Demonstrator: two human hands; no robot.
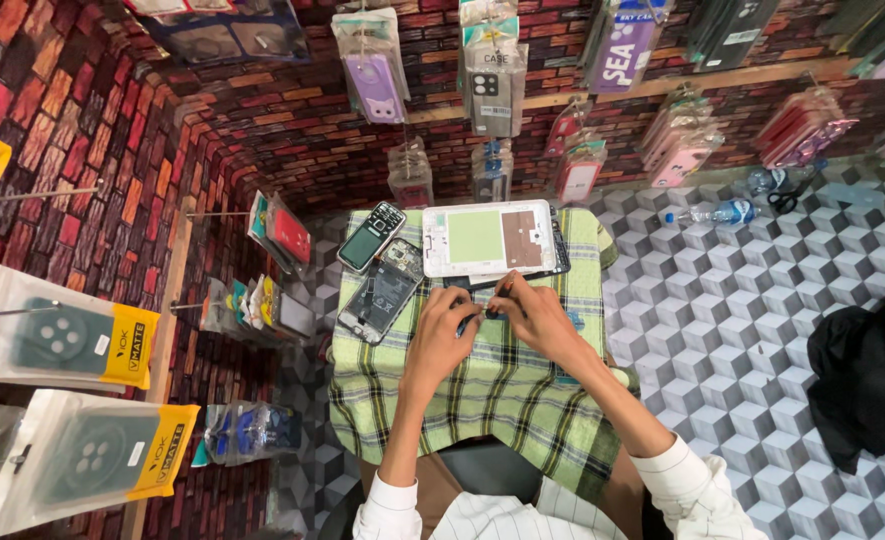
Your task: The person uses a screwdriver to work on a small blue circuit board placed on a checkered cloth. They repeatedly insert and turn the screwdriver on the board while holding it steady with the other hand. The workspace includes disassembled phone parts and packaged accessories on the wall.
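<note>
Just below the opened white tablet (489, 238), left hand (446, 335) and right hand (528, 312) pinch a small, seemingly light, fragile part (486, 313) by its edges.

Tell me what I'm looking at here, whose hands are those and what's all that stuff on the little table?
The camera sits on a person's head and looks straight down, so you see that person's own arms. The left hand and right hand meet over a small table with a green checked cloth, pinching a small part too tiny to name. On the cloth lie an opened white tablet, a keypad phone and an opened phone showing its insides. Packaged phone cases hang on the brick-pattern walls. A water bottle lies on the floor.
</note>
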